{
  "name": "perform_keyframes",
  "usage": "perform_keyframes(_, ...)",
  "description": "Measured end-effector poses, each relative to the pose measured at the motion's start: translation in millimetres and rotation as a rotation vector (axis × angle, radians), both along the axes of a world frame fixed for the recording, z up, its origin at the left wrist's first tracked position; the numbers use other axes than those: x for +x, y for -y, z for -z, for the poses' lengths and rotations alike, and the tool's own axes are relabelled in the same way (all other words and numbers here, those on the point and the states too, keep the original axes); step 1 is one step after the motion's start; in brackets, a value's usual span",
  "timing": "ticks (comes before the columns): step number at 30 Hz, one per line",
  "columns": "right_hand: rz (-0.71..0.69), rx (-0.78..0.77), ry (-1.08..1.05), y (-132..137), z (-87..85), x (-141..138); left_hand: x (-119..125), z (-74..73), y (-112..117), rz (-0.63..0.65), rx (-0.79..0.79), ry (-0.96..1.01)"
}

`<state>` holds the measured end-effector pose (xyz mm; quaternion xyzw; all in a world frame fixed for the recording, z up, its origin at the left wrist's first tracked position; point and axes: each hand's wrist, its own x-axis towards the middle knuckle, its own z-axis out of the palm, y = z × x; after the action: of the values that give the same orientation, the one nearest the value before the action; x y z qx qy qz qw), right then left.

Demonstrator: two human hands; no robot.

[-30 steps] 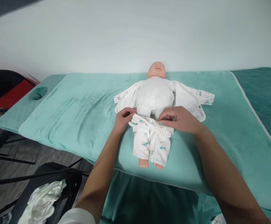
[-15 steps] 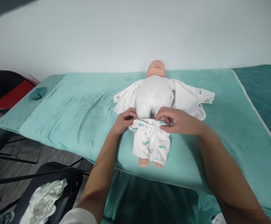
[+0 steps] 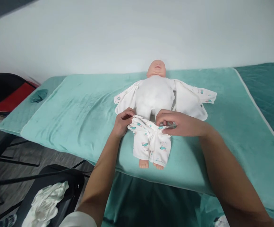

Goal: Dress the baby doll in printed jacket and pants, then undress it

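Note:
A baby doll (image 3: 155,96) lies on its back with its head toward the wall and its feet toward me. White printed baby pants (image 3: 152,142) cover its legs, the bare feet showing below the cuffs; the waistband sits bunched around the thighs. My left hand (image 3: 124,121) pinches the waistband at its left side. At the right side, my right hand (image 3: 174,122) grips the waistband between thumb and fingers. The doll's white jacket (image 3: 191,99) lies spread open, its sleeves stretched out to both sides. The doll's torso is white and soft.
The doll rests on a green padded bed (image 3: 80,110) against a white wall. A face hole (image 3: 39,95) is at the bed's left end. Near me on the left, a black chair (image 3: 73,179) carries crumpled white cloth (image 3: 46,205). Another chair (image 3: 7,91) stands farther left.
The left side of the waistband has been lifted slightly toward the doll's hips by my left hand. My right hand keeps its hold, nearly in place.

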<state>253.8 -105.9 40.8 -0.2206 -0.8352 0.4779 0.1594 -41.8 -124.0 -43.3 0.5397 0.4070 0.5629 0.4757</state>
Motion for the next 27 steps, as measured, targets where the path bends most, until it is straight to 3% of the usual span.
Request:
perform_keyframes(9, 0.012, -0.031, -0.003, -8, -0.2, 6, 7, -2.1, 1, -0.171, -0.123, 0.057)
perform_keyframes(14, 0.297, -0.246, -0.047, -18, 13.1, 16, 13, -6.4, 0, -0.231, -0.170, 0.118)
perform_keyframes(18, 0.475, -0.328, -0.187, -22, 26.1, 15, 18, -9.0, 0, -0.261, -0.168, 0.129)
perform_keyframes(23, 0.683, -0.282, -0.376, -33, 41.1, 11, 18, -7.7, -4, -0.254, -0.151, 0.101)
perform_keyframes(27, 0.803, -0.219, -0.411, -41, 53.6, 8, 20, -12.3, -12, -0.233, -0.137, 0.108)
